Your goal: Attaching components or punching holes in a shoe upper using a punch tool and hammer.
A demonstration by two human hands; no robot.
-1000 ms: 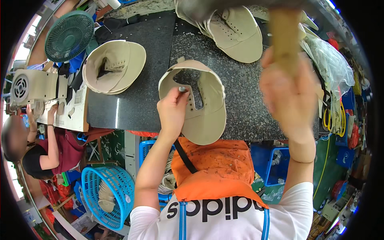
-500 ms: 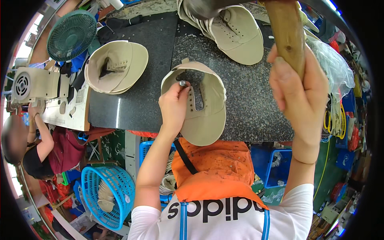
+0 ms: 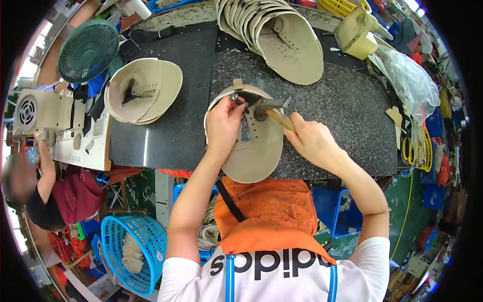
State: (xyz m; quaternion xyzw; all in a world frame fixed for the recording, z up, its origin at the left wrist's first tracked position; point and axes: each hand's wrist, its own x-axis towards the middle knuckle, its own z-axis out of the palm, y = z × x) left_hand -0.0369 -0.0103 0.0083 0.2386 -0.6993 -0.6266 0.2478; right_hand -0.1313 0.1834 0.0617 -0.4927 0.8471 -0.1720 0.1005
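Note:
A beige shoe upper (image 3: 254,163) lies on the dark stone slab in front of me, its tongue-like tab pointing away. Inside its opening, my left hand (image 3: 223,127) pinches a short metal punch (image 3: 234,96), standing beside the row of eyelet holes. The fingers of my right hand (image 3: 316,143) are wrapped round the wooden handle of a hammer (image 3: 280,119). Its metal head is just right of the left fingertips, over the upper; whether it touches anything cannot be made out. The punch's lower end is hidden by my fingers.
A stack of beige uppers (image 3: 171,90) sits on the left, and a longer stack (image 3: 304,58) at the far side. Beyond the right stands a pale yellow container (image 3: 359,45) beside clear plastic (image 3: 410,75). A green fan (image 3: 88,50) and a co-worker's arm (image 3: 47,163) are at left.
My right hand has brought the hammer down from high near the camera to the upper. My left hand stays at the eyelet holes with the punch, barely shifted.

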